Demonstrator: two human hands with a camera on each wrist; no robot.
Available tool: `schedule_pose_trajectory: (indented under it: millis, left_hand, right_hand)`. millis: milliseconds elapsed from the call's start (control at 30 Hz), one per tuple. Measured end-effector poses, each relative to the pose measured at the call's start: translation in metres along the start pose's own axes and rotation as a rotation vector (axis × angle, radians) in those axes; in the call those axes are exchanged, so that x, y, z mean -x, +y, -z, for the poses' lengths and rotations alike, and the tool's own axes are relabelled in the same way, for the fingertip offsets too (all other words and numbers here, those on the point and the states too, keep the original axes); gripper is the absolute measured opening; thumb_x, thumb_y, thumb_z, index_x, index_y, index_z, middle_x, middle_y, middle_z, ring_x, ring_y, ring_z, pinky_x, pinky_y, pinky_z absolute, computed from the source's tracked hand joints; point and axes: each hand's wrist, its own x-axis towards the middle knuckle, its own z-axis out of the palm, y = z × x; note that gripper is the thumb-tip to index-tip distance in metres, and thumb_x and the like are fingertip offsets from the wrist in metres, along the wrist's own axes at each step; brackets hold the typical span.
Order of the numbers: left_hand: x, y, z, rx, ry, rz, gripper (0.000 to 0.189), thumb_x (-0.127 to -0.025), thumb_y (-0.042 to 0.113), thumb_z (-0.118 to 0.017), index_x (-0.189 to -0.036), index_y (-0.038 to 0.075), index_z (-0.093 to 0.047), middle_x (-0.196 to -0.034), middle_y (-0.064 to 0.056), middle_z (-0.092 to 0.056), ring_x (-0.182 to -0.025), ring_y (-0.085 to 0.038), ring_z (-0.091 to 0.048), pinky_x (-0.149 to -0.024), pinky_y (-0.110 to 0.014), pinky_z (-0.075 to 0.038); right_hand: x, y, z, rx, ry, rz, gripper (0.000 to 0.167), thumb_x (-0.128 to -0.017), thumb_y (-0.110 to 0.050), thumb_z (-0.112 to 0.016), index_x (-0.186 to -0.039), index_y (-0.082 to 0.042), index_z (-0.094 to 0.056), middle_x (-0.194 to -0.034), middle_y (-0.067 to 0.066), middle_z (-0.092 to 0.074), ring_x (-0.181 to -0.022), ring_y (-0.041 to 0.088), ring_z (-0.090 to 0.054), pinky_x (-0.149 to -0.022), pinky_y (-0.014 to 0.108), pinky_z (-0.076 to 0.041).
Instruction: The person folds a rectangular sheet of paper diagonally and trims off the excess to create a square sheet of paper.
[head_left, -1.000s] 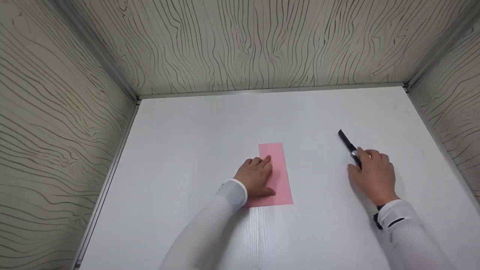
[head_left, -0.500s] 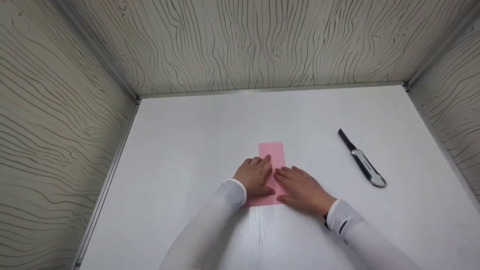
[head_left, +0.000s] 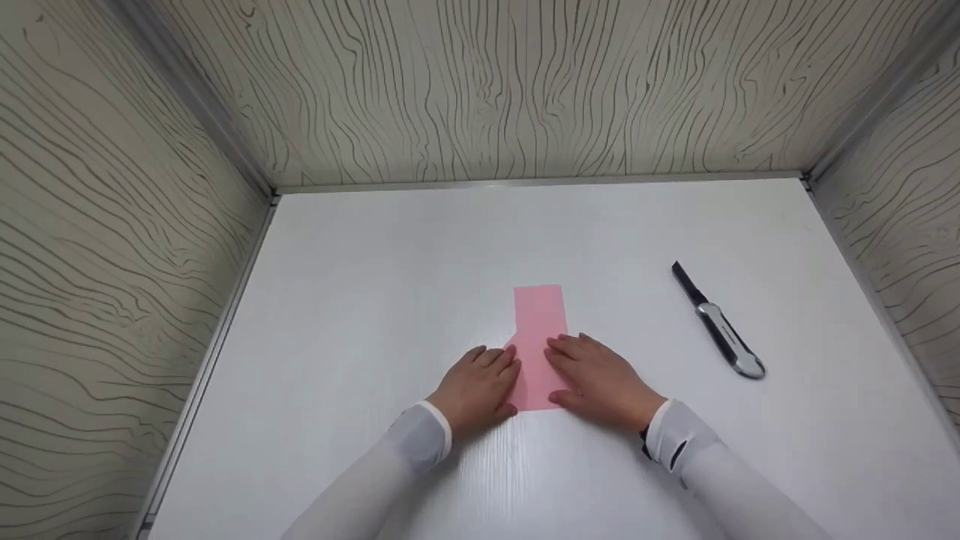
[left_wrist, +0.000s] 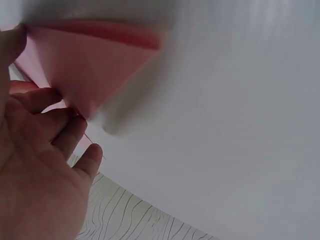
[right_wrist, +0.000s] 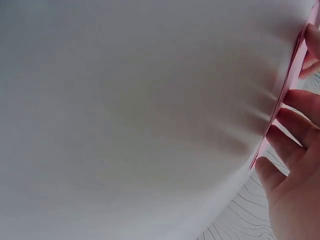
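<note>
A pink sheet of folded paper lies upright on the white table. At its lower left my left hand lies with slightly bent fingers and thumb touching the paper. In the left wrist view, a triangular pink flap stands out beside those fingers, its top edge gaping; my fingers partly hide the sheet. My right hand rests on the paper's lower right, fingers and thumb spread along the edge. The right wrist view shows several layers of the paper's edge under its fingertips.
A utility knife with a black tip and a silver-and-black handle lies on the table to the right. Wood-grain panels enclose the table at the back and both sides.
My right hand has let go of the utility knife and moved left onto the pink paper. My left hand has slid left and down, toward the paper's lower-left edge.
</note>
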Motion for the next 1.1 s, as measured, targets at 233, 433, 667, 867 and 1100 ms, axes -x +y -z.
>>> schedule_pose_trajectory:
  millis: [233,433,667,867,1100]
  left_hand:
    - [0.021,0.0,-0.005,0.05,0.022,0.021,0.062,-0.103,0.05,-0.055,-0.154,0.016,-0.048,-0.161,-0.002,-0.042,-0.144,-0.021,-0.041,-0.119,-0.041,-0.031]
    - [0.013,0.002,0.005,0.053,0.032,0.035,0.048,-0.104,0.042,-0.055,-0.144,0.016,-0.061,-0.15,-0.003,-0.055,-0.133,-0.023,-0.053,-0.115,-0.041,-0.038]
    - [0.005,0.003,0.011,0.0,0.014,0.038,0.041,-0.104,0.039,-0.057,-0.136,0.016,-0.068,-0.141,-0.002,-0.063,-0.123,-0.022,-0.061,-0.11,-0.04,-0.042]
    - [0.003,0.004,0.013,0.0,0.013,0.051,0.041,-0.104,0.04,-0.057,-0.132,0.014,-0.071,-0.138,-0.003,-0.065,-0.119,-0.022,-0.062,-0.109,-0.04,-0.042]
    - [0.002,0.007,0.015,-0.024,-0.013,0.059,0.041,-0.103,0.042,-0.057,-0.131,0.015,-0.072,-0.136,-0.003,-0.066,-0.117,-0.022,-0.064,-0.109,-0.04,-0.043]
  right_hand:
    - [-0.004,-0.005,0.005,-0.012,-0.005,-0.028,0.067,-0.095,-0.041,-0.07,-0.148,-0.005,-0.054,-0.153,0.011,-0.049,-0.143,0.032,-0.042,-0.118,0.05,-0.032]
    - [-0.021,-0.022,0.007,0.052,-0.045,0.015,0.073,-0.097,-0.048,-0.064,-0.154,-0.006,-0.045,-0.162,0.012,-0.038,-0.152,0.032,-0.026,-0.123,0.048,-0.02]
    - [-0.035,-0.034,0.0,0.116,-0.131,-0.015,0.083,-0.099,-0.057,-0.055,-0.162,-0.009,-0.029,-0.169,0.009,-0.019,-0.156,0.029,-0.013,-0.124,0.049,-0.013]
    - [-0.035,-0.03,-0.001,0.1,-0.141,-0.016,0.085,-0.098,-0.057,-0.054,-0.162,-0.008,-0.027,-0.169,0.008,-0.02,-0.156,0.028,-0.015,-0.124,0.049,-0.014]
    - [-0.024,-0.017,-0.001,0.075,-0.126,-0.021,0.087,-0.098,-0.059,-0.054,-0.162,-0.006,-0.027,-0.169,0.01,-0.021,-0.156,0.029,-0.015,-0.124,0.049,-0.015]
